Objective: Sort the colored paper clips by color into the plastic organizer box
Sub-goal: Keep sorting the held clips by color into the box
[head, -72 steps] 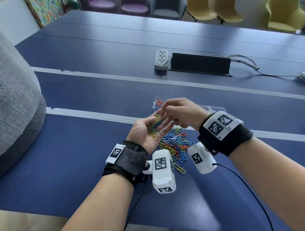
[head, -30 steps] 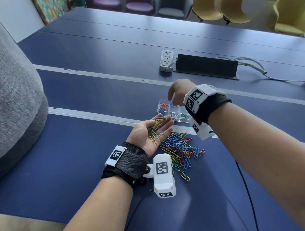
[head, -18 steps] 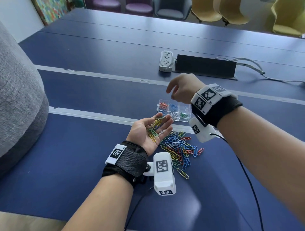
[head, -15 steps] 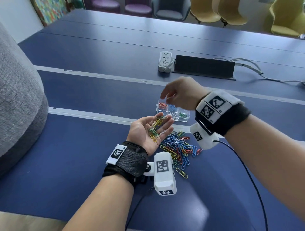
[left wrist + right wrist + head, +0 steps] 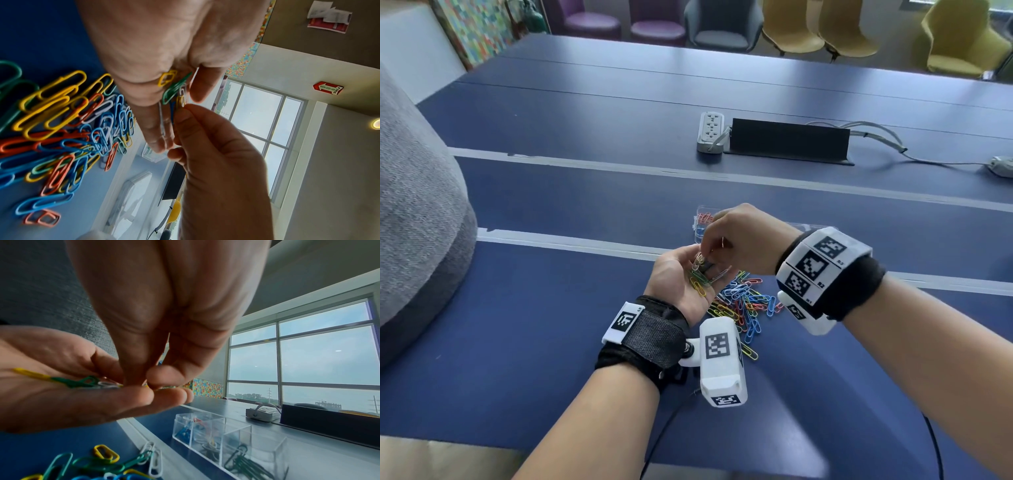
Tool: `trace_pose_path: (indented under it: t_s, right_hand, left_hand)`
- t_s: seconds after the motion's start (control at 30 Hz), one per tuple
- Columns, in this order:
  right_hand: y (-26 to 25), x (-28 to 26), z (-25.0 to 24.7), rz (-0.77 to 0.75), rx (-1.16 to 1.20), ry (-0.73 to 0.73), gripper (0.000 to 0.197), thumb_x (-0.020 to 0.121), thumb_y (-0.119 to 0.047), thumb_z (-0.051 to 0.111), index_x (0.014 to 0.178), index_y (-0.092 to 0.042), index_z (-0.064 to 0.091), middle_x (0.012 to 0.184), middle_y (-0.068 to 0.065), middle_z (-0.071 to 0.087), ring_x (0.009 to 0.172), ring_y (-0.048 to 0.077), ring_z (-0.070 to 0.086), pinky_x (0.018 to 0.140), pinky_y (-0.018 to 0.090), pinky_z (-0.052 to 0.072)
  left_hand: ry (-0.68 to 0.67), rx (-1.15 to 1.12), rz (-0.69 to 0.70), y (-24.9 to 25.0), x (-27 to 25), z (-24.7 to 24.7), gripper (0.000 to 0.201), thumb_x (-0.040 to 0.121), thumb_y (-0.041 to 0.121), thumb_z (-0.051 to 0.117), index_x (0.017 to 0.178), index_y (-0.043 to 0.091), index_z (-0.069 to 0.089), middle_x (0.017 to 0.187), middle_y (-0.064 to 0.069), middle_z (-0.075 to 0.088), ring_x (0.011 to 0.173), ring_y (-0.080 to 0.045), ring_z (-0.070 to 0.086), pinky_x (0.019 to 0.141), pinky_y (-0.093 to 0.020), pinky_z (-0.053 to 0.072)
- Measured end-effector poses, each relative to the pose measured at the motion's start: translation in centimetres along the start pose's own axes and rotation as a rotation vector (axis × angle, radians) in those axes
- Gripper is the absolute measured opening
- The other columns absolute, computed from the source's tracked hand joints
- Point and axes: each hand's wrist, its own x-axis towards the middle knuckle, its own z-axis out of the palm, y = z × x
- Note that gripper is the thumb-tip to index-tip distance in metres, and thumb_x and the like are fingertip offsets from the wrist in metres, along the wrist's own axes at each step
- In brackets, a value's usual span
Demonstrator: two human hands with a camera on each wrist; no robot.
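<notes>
Paper clips in palm (image 5: 700,279): a small mixed bunch, green, yellow, white and one blue visible, lying across my upturned left hand (image 5: 681,277). My judgement: very light, stiff coated wire, slick, and prone to hooking into one another, so a clip is best taken by one rounded end and drawn out along its length instead of lifted from the middle.

Right hand (image 5: 743,240) is directly above the bunch, thumb and forefinger tips closed together on the clips at the far end of the palm. The fingers (image 5: 162,378) pinch at a clip there; I cannot tell its colour, as the tips hide it. The left-hand fingers lie nearly straight, cradling the bunch, not gripping.

Loose pile (image 5: 743,303): many clips, blue, yellow, red, green, white, on the desk (image 5: 517,325) just below and toward my side of the pinching fingers, tangled in places.

Plastic organizer box (image 5: 226,439): clear, divided, on the desk just beyond the fingers. From the right wrist view one cell holds blue, one red, one green, and one near cell holds clips whose colour I cannot make out.

Risk, as I judge it: a linked neighbour rides along into the wrong cell.
</notes>
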Motion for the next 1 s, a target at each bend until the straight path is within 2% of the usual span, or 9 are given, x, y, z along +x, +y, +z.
trace_pose_path:
  t_s: [0.1,0.27,0.43,0.57,0.63,0.7,0.83,0.9,1.0]
  right_hand:
    - [0.1,-0.1,-0.1,0.007,0.002,0.015,0.022,0.084,-0.016,0.061,0.103,-0.021,0.07,0.099,0.0,0.062,0.08,0.014,0.05,0.079,0.033,0.049]
    - [0.1,-0.1,-0.2,-0.005,-0.007,0.021,0.018,0.083,-0.017,0.062,0.097,-0.021,0.072,0.095,-0.001,0.062,0.078,0.013,0.048,0.079,0.035,0.05]
    - [0.5,-0.2,-0.1,-0.005,0.127,0.101,0.016,0.082,-0.012,0.062,0.09,-0.017,0.074,0.083,-0.005,0.066,0.072,0.008,0.052,0.071,0.019,0.042]
    - [1.1,0.0,0.1,0.12,0.404,0.177,0.02,0.082,-0.003,0.058,0.091,-0.012,0.073,0.068,-0.013,0.062,0.056,-0.002,0.055,0.063,0.014,0.042]
    - [1.2,-0.1,0.1,0.118,0.366,0.15,0.025,0.084,-0.003,0.056,0.099,-0.015,0.073,0.075,-0.011,0.066,0.059,-0.004,0.055,0.069,0.017,0.045]
    - [0.9,-0.4,-0.1,0.033,0.169,0.096,0.025,0.086,-0.007,0.057,0.102,-0.017,0.073,0.09,-0.002,0.07,0.072,0.006,0.055,0.078,0.021,0.045]
    - [0.3,-0.7,-0.2,-0.054,-0.008,0.019,0.025,0.087,-0.012,0.054,0.104,-0.017,0.073,0.103,0.003,0.064,0.089,0.019,0.058,0.08,0.027,0.044]
    - [0.2,-0.5,-0.2,-0.069,-0.035,0.022,0.024,0.088,-0.014,0.054,0.103,-0.017,0.072,0.105,0.002,0.064,0.089,0.019,0.057,0.08,0.03,0.047]
    - [0.5,-0.4,-0.1,-0.086,-0.023,0.043,0.021,0.086,-0.013,0.056,0.098,-0.014,0.072,0.103,0.002,0.063,0.079,0.014,0.05,0.075,0.025,0.043]
  left_hand:
    - [-0.005,0.01,-0.004,0.0,0.0,0.0,0.028,0.093,0.011,0.035,0.088,-0.001,0.06,0.087,-0.019,0.065,0.091,-0.032,0.062,0.08,-0.049,0.053]
    - [0.016,0.017,0.003,-0.1,-0.3,0.0,0.028,0.095,0.012,0.034,0.089,-0.002,0.059,0.083,-0.019,0.065,0.09,-0.033,0.062,0.089,-0.049,0.049]
    - [0.03,0.021,0.018,0.2,-0.5,0.3,0.026,0.094,0.01,0.036,0.085,-0.002,0.058,0.085,-0.018,0.062,0.086,-0.031,0.06,0.086,-0.046,0.051]
    - [0.03,0.027,0.011,0.3,-0.6,0.3,0.027,0.093,0.011,0.037,0.089,-0.003,0.06,0.089,-0.02,0.065,0.091,-0.033,0.062,0.09,-0.046,0.049]
    - [0.032,0.027,0.006,0.4,-0.6,0.2,0.027,0.094,0.011,0.037,0.092,-0.003,0.06,0.091,-0.02,0.066,0.091,-0.033,0.063,0.09,-0.047,0.049]
    - [0.038,0.03,0.012,0.4,-0.5,0.2,0.026,0.094,0.01,0.037,0.091,-0.003,0.06,0.087,-0.019,0.066,0.088,-0.033,0.063,0.089,-0.047,0.049]
    - [0.047,0.037,0.02,0.2,-0.2,0.1,0.025,0.094,0.009,0.038,0.087,-0.003,0.06,0.076,-0.017,0.068,0.08,-0.029,0.065,0.087,-0.046,0.051]
    - [0.055,0.046,0.021,0.1,-0.1,0.1,0.026,0.094,0.009,0.037,0.087,-0.002,0.06,0.075,-0.016,0.068,0.078,-0.028,0.066,0.085,-0.045,0.052]
    - [0.052,0.05,0.021,0.1,-0.1,0.0,0.026,0.094,0.01,0.037,0.089,-0.002,0.06,0.079,-0.017,0.068,0.078,-0.028,0.066,0.088,-0.045,0.051]
